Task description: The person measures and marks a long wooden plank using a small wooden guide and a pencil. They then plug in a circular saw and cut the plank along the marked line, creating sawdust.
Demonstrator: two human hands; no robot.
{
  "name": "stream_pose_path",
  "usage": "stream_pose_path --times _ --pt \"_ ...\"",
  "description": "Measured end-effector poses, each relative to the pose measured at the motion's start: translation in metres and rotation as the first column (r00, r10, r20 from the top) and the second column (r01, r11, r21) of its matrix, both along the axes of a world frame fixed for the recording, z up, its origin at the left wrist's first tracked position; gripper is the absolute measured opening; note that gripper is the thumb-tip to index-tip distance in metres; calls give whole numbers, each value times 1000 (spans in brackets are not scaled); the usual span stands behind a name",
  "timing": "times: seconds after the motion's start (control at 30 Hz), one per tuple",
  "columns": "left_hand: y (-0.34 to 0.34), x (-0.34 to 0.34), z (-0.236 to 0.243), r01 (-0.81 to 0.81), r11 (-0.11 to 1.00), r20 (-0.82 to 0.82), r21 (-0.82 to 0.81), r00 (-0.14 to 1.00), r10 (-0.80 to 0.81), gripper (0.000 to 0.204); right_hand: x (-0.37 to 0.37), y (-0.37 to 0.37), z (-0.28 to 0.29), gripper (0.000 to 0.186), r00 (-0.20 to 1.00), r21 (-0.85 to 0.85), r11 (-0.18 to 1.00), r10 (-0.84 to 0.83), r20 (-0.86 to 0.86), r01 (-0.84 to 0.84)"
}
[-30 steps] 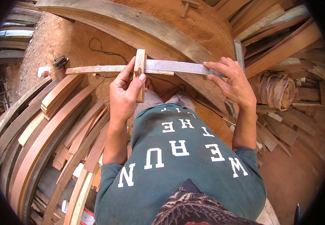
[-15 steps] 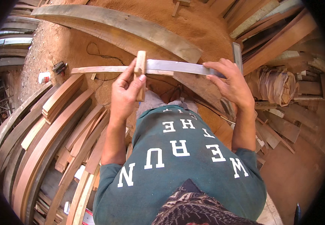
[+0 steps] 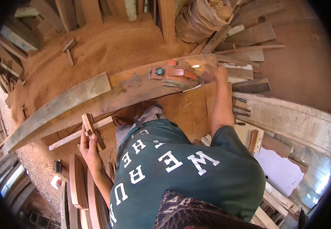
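Note:
My left hand (image 3: 90,147) is closed around a wooden marking gauge, gripping its short block (image 3: 88,124), with the thumb on the near face. A long pale strip (image 3: 68,140) crosses that block and sticks out on both sides. At the right end of a large curved plank (image 3: 131,82), my right hand (image 3: 221,72) reaches down by the edge. Its fingers are hidden there, so I cannot see whether it holds anything. A red electric planer (image 3: 178,74) rests on the plank, left of my right hand. A shorter grey board (image 3: 77,93) lies along the plank's left part.
Sawdust (image 3: 115,42) is heaped beyond the plank. A sack of offcuts (image 3: 198,23) stands at the far side. Curved timber pieces (image 3: 77,183) are stacked at the lower left. A long pale board (image 3: 284,114) and several dark-handled tools (image 3: 241,107) lie at the right.
The view has turned right. My right hand has left the metal ruler, which is out of sight, and moved to the plank's right end. My left hand still holds the marking gauge, now lower.

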State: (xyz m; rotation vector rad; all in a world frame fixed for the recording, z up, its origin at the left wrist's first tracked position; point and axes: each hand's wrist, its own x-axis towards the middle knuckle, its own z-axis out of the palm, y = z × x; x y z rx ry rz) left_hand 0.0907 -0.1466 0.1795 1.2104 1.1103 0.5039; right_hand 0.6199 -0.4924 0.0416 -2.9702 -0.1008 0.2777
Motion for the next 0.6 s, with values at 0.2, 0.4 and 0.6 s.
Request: stream_pose_path --times 0.2,0.4,0.6 --pt "-21 57 20 159 987 -14 -7 987 -159 60 -3 -87 -68 41 990 -27 996 -86 116 90" --pt "-38 95 11 185 973 -21 -140 982 -190 66 17 -84 -105 25 967 135 962 -221 -124 237" --pt "-50 106 20 164 963 148 -215 980 -134 76 46 -94 -105 43 960 103 994 12 279 -43"
